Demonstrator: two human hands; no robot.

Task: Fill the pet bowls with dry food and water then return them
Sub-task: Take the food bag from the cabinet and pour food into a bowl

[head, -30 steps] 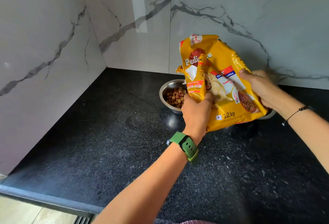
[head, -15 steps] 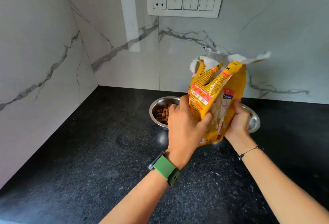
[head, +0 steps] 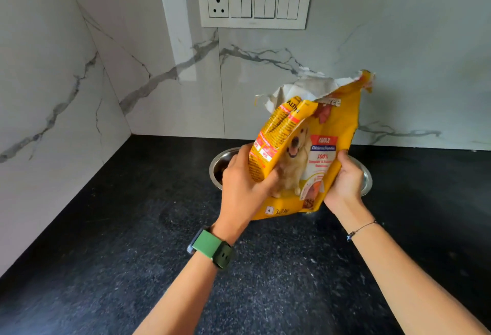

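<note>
A yellow dog-food bag (head: 313,154) stands upright above the black counter, its torn white-lined mouth pointing up. My left hand (head: 243,188) grips the bag's left fold, and my right hand (head: 345,183) grips its right edge. Behind the bag sit two steel bowls. The left bowl (head: 219,165) shows only its left rim, with brown kibble dimly visible inside. Only a sliver of rim shows of the right bowl (head: 365,177) past my right hand; its contents are hidden.
The black speckled counter (head: 132,228) runs into a corner of white marble walls (head: 66,95) on the left and behind. A white switch and socket panel (head: 255,5) is on the back wall above the bowls.
The bag went from tilted over the left bowl to upright with its mouth up. My right hand moved from the bag's base to its right edge. The view tipped upward.
</note>
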